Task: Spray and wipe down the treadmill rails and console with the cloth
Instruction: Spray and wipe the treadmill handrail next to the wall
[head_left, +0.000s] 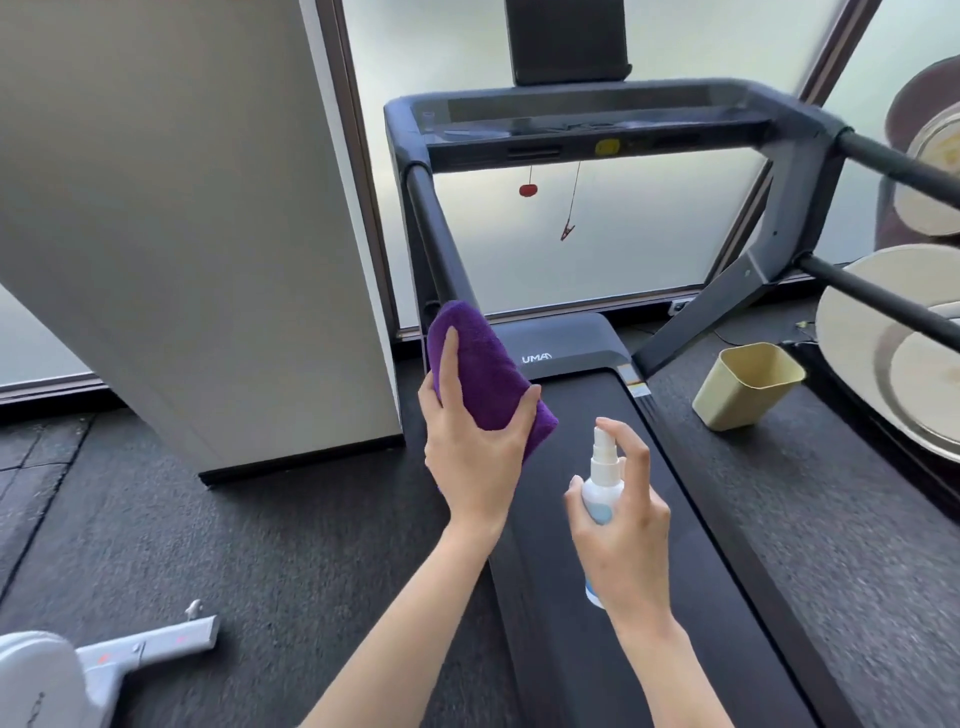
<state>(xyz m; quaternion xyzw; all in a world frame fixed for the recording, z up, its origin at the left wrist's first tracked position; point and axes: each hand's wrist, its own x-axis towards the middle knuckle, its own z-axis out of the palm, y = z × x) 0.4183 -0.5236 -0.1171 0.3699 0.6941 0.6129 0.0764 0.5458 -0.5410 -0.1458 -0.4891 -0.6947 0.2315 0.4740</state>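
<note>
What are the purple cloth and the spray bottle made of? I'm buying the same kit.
The purple cloth looks like soft terry or microfibre: fuzzy, matte nap, folded thick. The spray bottle looks like smooth white plastic, slightly glossy, with a pump nozzle; its exact plastic can't be told.

Head view, facing forward and down, treadmill (571, 519) close below
</note>
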